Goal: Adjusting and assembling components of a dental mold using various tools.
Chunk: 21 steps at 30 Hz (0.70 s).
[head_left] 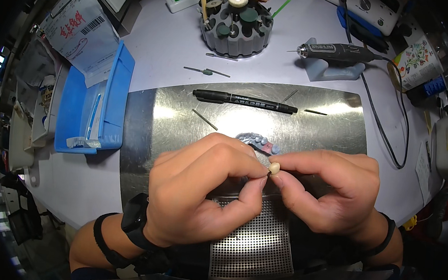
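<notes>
Between my two hands, over the metal sheet, is a small cream-coloured dental crown point(274, 168) with a dark spot at its lower left. My left hand point(207, 183) is closed in a pinch, thumb and forefinger meeting at the crown's dark side. From the other side my right hand point(330, 188) pinches the crown between thumb and forefinger. Just behind the fingertips lies a grey-blue dental model point(255, 140) with a pink patch; my fingers hide part of it. A black marker pen point(245, 100) lies farther back on the metal sheet point(336, 112).
Below my hands is a perforated metal plate point(252, 247). At the left stands a blue bin point(119, 95) holding papers. A grey bur holder point(237, 41) is at the back. A corded handpiece point(336, 52) rests on a stand at the back right. Several thin burs point(204, 119) lie about.
</notes>
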Motion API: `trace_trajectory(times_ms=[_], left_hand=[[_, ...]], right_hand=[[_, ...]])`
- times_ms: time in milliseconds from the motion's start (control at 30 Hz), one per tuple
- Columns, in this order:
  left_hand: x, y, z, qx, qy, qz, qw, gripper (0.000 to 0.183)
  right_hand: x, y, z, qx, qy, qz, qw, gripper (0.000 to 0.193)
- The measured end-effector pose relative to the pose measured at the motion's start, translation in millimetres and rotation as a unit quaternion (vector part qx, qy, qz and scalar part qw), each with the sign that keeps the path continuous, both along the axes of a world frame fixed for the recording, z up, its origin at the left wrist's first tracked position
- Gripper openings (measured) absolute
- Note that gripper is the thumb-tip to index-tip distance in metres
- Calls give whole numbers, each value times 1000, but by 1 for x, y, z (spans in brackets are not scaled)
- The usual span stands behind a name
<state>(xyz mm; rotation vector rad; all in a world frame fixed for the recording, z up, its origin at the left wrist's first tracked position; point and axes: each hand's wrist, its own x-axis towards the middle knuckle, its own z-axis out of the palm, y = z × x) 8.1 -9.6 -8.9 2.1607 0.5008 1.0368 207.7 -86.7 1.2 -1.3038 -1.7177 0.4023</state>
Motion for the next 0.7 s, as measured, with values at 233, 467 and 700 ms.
trace_trajectory(times_ms=[233,467,700], left_hand=[[-1,-4,3,-85,30,18,996,19],[-2,-5,5,-89,53,18,994,20],[-1,-6,4,-125,44,19,991,21]], right_hand=[[0,1,3,35,-30,-10,999,19],[1,5,3,73,-23,21,997,23],[4,6,3,78,-31,42,996,23]])
